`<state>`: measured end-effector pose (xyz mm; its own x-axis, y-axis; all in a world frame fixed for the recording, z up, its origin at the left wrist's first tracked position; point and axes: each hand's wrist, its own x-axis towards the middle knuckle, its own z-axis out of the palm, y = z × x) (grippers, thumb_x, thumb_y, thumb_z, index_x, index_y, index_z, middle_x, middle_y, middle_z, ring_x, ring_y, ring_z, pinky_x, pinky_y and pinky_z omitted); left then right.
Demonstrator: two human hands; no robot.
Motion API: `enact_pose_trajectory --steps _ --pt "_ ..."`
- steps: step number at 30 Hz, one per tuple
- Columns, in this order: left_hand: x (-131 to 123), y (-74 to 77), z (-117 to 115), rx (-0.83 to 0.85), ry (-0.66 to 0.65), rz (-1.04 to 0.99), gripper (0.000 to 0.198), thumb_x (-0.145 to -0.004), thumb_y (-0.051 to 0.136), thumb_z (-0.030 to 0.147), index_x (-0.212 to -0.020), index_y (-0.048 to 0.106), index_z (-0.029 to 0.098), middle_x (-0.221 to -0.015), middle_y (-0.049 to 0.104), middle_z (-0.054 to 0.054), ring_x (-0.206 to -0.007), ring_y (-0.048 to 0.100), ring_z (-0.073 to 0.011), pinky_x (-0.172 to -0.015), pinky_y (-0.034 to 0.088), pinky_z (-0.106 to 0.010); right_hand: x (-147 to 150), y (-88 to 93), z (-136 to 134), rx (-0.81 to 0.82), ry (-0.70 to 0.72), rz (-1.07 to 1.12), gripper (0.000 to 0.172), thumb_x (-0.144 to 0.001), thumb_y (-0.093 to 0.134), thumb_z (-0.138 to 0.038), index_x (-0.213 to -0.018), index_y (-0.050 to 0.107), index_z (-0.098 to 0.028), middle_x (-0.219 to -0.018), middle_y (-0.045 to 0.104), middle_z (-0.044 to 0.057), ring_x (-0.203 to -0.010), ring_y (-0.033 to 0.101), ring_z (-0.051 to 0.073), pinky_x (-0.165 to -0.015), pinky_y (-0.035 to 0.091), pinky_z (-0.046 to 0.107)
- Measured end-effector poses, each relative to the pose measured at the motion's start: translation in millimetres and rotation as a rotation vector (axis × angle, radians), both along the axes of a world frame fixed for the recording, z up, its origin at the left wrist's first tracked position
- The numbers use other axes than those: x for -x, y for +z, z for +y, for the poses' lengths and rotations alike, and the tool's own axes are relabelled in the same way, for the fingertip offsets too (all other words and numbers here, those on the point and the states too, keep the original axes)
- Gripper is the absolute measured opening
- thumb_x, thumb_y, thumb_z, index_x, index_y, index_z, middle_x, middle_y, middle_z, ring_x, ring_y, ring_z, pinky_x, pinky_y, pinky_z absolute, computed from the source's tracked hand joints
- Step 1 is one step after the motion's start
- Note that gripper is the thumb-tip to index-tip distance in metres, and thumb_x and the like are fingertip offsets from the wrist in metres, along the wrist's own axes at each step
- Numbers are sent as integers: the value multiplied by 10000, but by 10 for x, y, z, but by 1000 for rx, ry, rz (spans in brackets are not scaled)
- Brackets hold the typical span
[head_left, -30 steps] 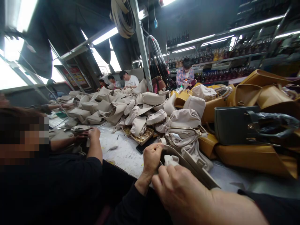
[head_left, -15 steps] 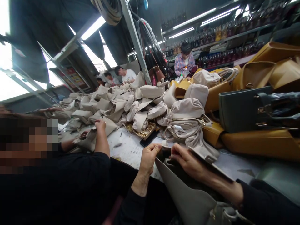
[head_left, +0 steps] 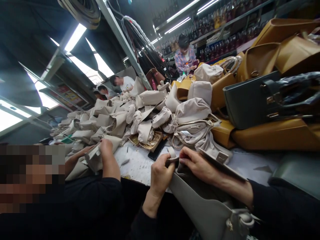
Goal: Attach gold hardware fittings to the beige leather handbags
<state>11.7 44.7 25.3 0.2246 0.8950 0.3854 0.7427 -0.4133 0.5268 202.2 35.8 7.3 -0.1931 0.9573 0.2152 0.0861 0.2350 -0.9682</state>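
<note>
A grey handbag lies across my lap at the table's edge, its mouth facing me and its dark lining showing. My left hand is closed on the upper left rim of the bag, where a short light strap end sticks up past the thumb. Fingers of my right hand pinch the rim and lining just beside it, with the forearm lying over the bag's opening. The fingertips of both hands nearly meet. A light flap with a metal plate stands up behind my right wrist.
Beyond my hands are cardboard trays of small gold hardware, a dark phone and a heap of beige bag pieces. Mustard bags and a dark green handbag fill the right. A co-worker's arm is close on my left.
The view has tilted and shifted. My left hand has rolled over the rim, bringing the light strap end up into view, while my right hand keeps its pinch close beside it.
</note>
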Motion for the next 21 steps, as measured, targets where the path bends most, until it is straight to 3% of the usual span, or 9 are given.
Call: enact_pose_trajectory --steps 4,8,11,14,17,21 --pt "100 -104 59 -106 -128 16 163 -890 702 227 -1049 706 193 -859 779 -30 -749 745 -189 -722 545 -259 -38 -10 32 -14 -9 -20 96 -937 554 -260 -846 544 -229 -783 584 -21 -770 550 181 -740 418 314" --pt "135 -78 130 38 -161 -108 223 -868 745 264 -1080 746 197 -964 807 -46 -863 764 -206 -823 573 -272 -43 -11 39 -23 -14 13 82 -934 566 -253 -857 555 -228 -785 595 -22 -773 563 178 -739 423 307" --pt "70 -4 169 227 -112 -236 217 -840 769 309 -1025 787 196 -977 811 -44 -903 757 -212 -850 571 -272 -41 -38 41 -26 -3 63 62 -925 578 -245 -866 577 -225 -792 612 -22 -781 581 174 -752 443 299" --pt "-23 20 198 387 17 -348 209 -805 793 367 -879 813 173 -864 800 -40 -820 731 -199 -780 553 -252 -53 -87 42 -33 -9 66 48 -914 595 -237 -873 612 -219 -813 645 -15 -792 609 175 -765 469 294" --pt "-93 -25 224 456 111 -448 276 -776 800 420 -789 802 145 -760 765 -40 -720 687 -178 -673 521 -237 -72 -127 36 -52 4 50 63 -908 618 -231 -868 662 -213 -839 704 1 -807 650 183 -776 501 292" --pt "-140 -69 230 486 128 -533 330 -759 797 455 -775 794 125 -711 744 -46 -642 647 -161 -605 497 -238 -78 -131 -10 -175 17 28 160 -949 587 -215 -880 731 -219 -858 745 17 -806 688 191 -768 537 301"
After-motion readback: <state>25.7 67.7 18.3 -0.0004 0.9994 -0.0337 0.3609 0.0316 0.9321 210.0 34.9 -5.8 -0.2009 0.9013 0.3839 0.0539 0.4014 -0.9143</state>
